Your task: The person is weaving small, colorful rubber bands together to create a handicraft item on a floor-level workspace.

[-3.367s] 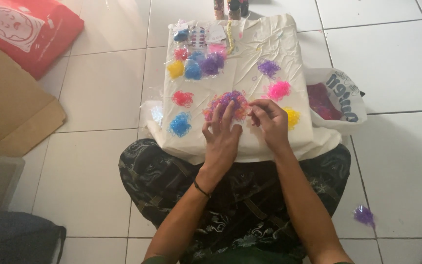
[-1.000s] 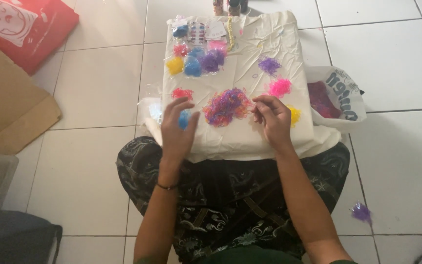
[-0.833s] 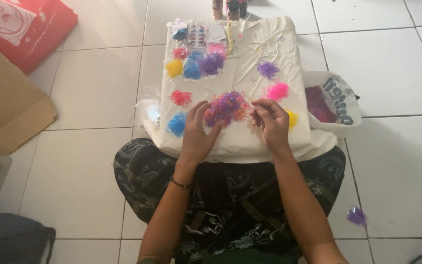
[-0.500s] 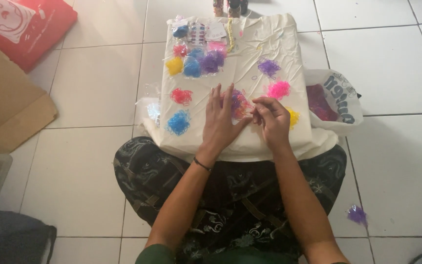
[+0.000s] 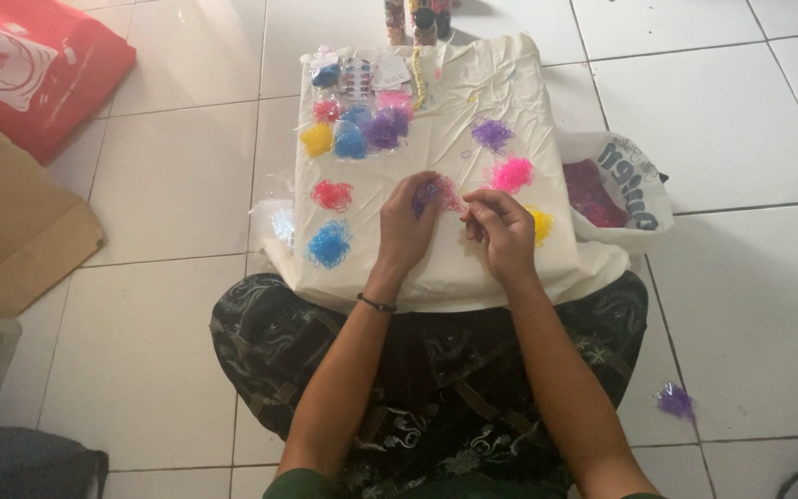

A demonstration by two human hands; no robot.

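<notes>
While your left hand (image 5: 408,226) and right hand (image 5: 502,231) pinch the mixed bands (image 5: 438,192), fingers pressed together; they're light, stretchy, tangle-prone; grip single loops.

A cream-coloured, creased cloth sheet (image 5: 473,259) is showing a matt, wrinkled surface. The small heaps on it, among them a blue pile of thin rubbery loops (image 5: 329,244) and a bright pink pile (image 5: 513,174), are looking soft and slightly shiny. The white floor tiles (image 5: 722,305) are appearing smooth and glossy, reflecting light. A flat brown cardboard sheet (image 5: 11,222) is presenting dull and matt; the red plastic bag (image 5: 39,69) is gleaming faintly.
</notes>
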